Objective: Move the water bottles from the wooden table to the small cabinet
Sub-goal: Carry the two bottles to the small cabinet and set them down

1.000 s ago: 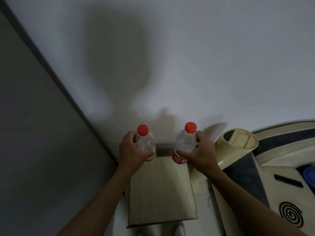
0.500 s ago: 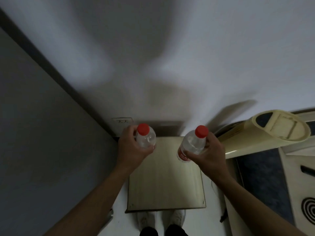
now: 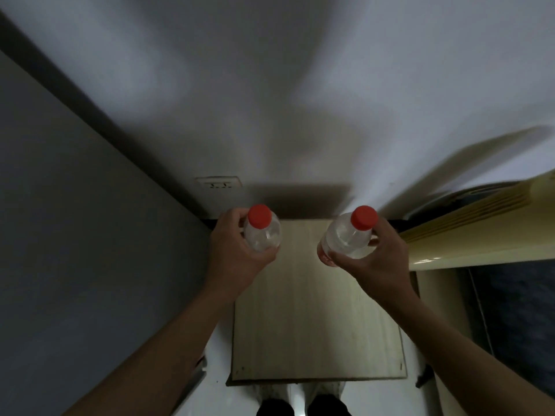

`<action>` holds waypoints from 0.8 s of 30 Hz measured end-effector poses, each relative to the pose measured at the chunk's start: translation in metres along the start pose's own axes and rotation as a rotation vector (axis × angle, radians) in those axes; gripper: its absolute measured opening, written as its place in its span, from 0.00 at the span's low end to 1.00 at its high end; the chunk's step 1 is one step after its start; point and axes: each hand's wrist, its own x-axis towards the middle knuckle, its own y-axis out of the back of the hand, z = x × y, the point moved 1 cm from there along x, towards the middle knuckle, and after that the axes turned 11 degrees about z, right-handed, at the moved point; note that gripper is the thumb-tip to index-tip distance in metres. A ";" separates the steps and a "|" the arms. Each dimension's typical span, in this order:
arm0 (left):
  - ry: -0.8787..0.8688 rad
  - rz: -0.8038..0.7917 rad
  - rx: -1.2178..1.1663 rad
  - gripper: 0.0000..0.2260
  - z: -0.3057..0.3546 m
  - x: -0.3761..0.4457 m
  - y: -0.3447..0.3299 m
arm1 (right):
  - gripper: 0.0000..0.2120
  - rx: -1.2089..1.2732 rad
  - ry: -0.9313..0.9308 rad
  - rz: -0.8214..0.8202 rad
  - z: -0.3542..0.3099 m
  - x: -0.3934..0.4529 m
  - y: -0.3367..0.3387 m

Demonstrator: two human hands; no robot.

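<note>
Holding one bottle each, the left hand (image 3: 237, 253) grips the left bottle (image 3: 262, 232) and the right hand (image 3: 374, 259) the right bottle (image 3: 348, 238); both stand upright above the small cabinet's (image 3: 315, 319) far edge, right below

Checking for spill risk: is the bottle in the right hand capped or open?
Capped. A red cap sits on the neck of the bottle that the right hand grips above the cabinet.

I have stepped closer, so my left hand (image 3: 237, 250) and right hand (image 3: 375, 259) now carry both bottles above the small cabinet (image 3: 315, 319), its top nearer below.
</note>
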 end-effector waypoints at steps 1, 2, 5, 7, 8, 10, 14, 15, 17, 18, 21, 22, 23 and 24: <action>-0.008 0.005 -0.003 0.29 -0.006 0.002 -0.003 | 0.34 -0.002 0.004 0.001 0.003 0.001 -0.008; -0.018 0.013 -0.007 0.29 -0.011 0.005 -0.007 | 0.34 -0.004 0.012 -0.001 0.006 0.002 -0.015; -0.027 0.021 -0.028 0.29 -0.028 0.009 -0.016 | 0.34 -0.009 0.031 -0.001 0.016 0.006 -0.035; -0.020 0.032 -0.038 0.30 -0.039 0.011 -0.022 | 0.34 -0.023 0.040 -0.005 0.022 0.009 -0.045; -0.017 0.037 -0.036 0.30 -0.043 0.012 -0.025 | 0.35 -0.028 0.046 -0.004 0.024 0.011 -0.050; -0.014 0.029 -0.029 0.29 -0.051 0.012 -0.033 | 0.35 -0.033 0.064 -0.004 0.030 0.014 -0.058; -0.040 0.040 -0.035 0.29 -0.065 0.014 -0.042 | 0.36 -0.051 0.100 -0.014 0.044 0.017 -0.073; -0.050 0.049 -0.041 0.29 -0.067 0.015 -0.042 | 0.36 -0.058 0.103 -0.014 0.046 0.018 -0.076; -0.081 0.050 -0.041 0.30 -0.068 0.017 -0.043 | 0.36 -0.068 0.114 -0.011 0.048 0.021 -0.079; -0.098 0.044 -0.038 0.29 -0.068 0.017 -0.043 | 0.36 -0.067 0.117 -0.012 0.048 0.022 -0.079; -0.124 0.035 -0.057 0.29 -0.069 0.017 -0.045 | 0.36 -0.036 0.105 -0.012 0.048 0.023 -0.078; -0.120 0.029 -0.068 0.29 -0.071 0.017 -0.045 | 0.36 -0.027 0.098 -0.015 0.048 0.022 -0.077; -0.110 0.021 -0.080 0.29 -0.072 0.017 -0.046 | 0.36 -0.022 0.095 -0.020 0.049 0.020 -0.076; -0.099 0.013 -0.088 0.30 -0.073 0.016 -0.048 | 0.36 -0.021 0.094 -0.026 0.049 0.019 -0.075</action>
